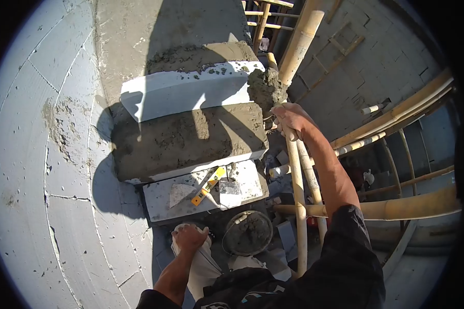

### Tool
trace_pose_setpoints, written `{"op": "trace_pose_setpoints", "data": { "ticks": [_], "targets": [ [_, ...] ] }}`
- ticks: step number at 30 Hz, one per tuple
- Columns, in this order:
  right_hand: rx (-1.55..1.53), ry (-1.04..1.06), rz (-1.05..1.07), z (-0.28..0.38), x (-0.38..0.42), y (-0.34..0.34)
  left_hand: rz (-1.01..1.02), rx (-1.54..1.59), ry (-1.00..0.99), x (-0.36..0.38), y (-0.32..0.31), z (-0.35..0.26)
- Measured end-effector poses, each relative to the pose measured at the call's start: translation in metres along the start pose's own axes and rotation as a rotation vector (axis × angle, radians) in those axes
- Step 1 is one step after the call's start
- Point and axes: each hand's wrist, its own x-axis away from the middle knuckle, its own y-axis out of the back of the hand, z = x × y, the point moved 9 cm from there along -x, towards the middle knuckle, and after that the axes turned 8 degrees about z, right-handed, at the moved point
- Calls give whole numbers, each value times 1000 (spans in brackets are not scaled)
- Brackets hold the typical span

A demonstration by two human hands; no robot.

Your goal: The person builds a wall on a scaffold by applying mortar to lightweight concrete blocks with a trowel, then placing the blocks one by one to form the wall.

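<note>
My right hand (290,121) is closed in a fist around what looks like a trowel's handle. The blade is hidden under a heap of wet mortar (267,87), which hangs at the right end of a white block (191,93). Below that block lies a mortar-covered step (185,136). My left hand (189,237) rests on my bent knee, holding nothing, its thumb apart from the fingers. Between my hands, a yellow spirit level (209,186) and a flat triangular blade (181,195) lie on a lower white block (252,180).
A bucket of mortar (247,234) stands by my knee. A grey block wall (69,216) rises at left. Bamboo poles (296,201) run upright and across at right, with a drop beyond them. A concrete slope (201,23) lies ahead.
</note>
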Motion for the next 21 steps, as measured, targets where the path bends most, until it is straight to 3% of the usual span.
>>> {"op": "trace_pose_setpoints", "data": {
  "ticks": [2, 4, 6, 10, 12, 14, 17, 20, 21],
  "targets": [
    [168, -5, -125, 47, -61, 6, -57, -36, 5, -1, 6, -1],
    [269, 140, -157, 83, -111, -8, -11, -26, 25, -5, 11, 0],
    [526, 394, -374, 84, -188, -8, 26, -11, 31, -10, 11, 4],
    [480, 362, -694, 119, -131, -28, 38, 29, 55, -18, 17, 25],
    [60, 289, -503, 124, -113, -26, 60, 54, 75, -23, 17, 36],
    [-207, 333, -345, 116, -133, -15, 84, 60, 85, -25, 23, 42],
    [-628, 195, -23, 92, -157, -39, 94, 78, 88, -32, 28, 49],
    [-706, 47, 28, 62, -205, -83, 82, 87, 74, -40, 29, 55],
    [-695, 74, -52, 74, -207, -94, 81, 83, 69, -40, 32, 55]
  ]
}}
